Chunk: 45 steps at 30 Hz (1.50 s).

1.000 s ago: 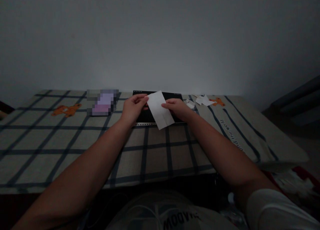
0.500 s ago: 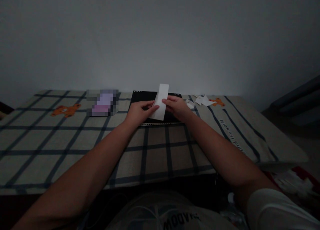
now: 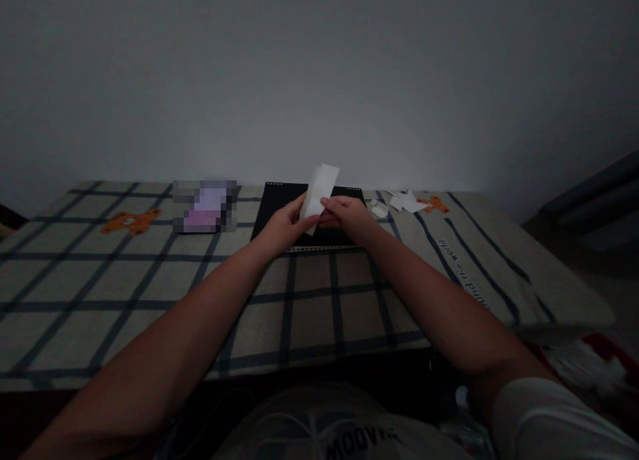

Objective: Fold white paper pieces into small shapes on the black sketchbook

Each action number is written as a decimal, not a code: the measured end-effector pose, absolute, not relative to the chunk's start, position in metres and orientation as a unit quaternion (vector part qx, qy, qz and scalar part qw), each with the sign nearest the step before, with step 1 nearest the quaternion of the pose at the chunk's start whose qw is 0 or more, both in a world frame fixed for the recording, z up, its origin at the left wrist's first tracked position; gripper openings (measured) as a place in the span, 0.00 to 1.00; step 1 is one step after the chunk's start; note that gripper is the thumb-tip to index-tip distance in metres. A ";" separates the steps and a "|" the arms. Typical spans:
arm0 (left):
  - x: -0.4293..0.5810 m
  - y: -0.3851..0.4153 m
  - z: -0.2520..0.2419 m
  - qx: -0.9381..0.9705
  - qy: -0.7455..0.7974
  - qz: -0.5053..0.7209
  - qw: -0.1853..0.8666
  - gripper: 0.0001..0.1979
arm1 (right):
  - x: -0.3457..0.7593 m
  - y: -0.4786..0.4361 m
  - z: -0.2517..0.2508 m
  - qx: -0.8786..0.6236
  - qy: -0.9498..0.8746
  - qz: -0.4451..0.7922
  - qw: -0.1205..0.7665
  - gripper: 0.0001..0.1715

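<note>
I now have the white paper (image 3: 322, 186) doubled into a narrow, tilted strip over the black notebook (image 3: 277, 204) on the counter (image 3: 309, 313); a second ago it was spread wide. My left fingers (image 3: 306, 224) pinch its lower end, my right fingers (image 3: 333, 205) its right edge, so the fold seems under way, though in this dimness I can't tell whether it's creased.

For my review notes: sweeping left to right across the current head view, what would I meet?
Left orange bear print, pixelated purple object, left hand, folded white paper, right hand, loose white paper pieces, printed lettering.
</note>
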<state>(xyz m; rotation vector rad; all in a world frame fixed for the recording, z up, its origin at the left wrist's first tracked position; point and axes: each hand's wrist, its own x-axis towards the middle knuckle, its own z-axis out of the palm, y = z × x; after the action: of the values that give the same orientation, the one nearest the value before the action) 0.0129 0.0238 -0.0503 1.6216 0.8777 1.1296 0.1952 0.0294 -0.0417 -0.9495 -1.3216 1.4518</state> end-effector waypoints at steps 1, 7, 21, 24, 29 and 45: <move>0.012 0.024 -0.052 0.676 0.351 0.456 0.461 0.37 | 0.195 0.029 -0.041 -0.385 -0.536 0.590 0.465 0.21; 0.004 0.021 -0.056 0.722 0.379 0.417 0.401 0.51 | 0.195 0.029 -0.040 -0.381 -0.529 0.595 0.470 0.24; 0.000 0.016 -0.028 0.497 0.460 0.482 0.556 0.24 | 0.221 0.050 -0.042 -0.447 -0.550 0.397 0.583 0.19; -0.004 0.014 -0.024 0.504 0.468 0.416 0.595 0.22 | 0.228 0.055 -0.044 -0.445 -0.559 0.428 0.553 0.22; -0.010 0.017 -0.026 0.513 0.477 0.392 0.596 0.19 | 0.234 0.052 -0.046 -0.434 -0.609 0.492 0.445 0.17; -0.021 0.029 -0.032 0.514 0.405 0.435 0.619 0.20 | 0.239 0.054 -0.043 -0.364 -0.521 0.600 0.486 0.03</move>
<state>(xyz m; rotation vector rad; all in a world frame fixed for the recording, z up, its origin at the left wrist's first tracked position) -0.0209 0.0291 -0.0324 1.1819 0.9320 1.0006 0.2394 0.0541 -0.0430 -0.8852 -1.2686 1.4600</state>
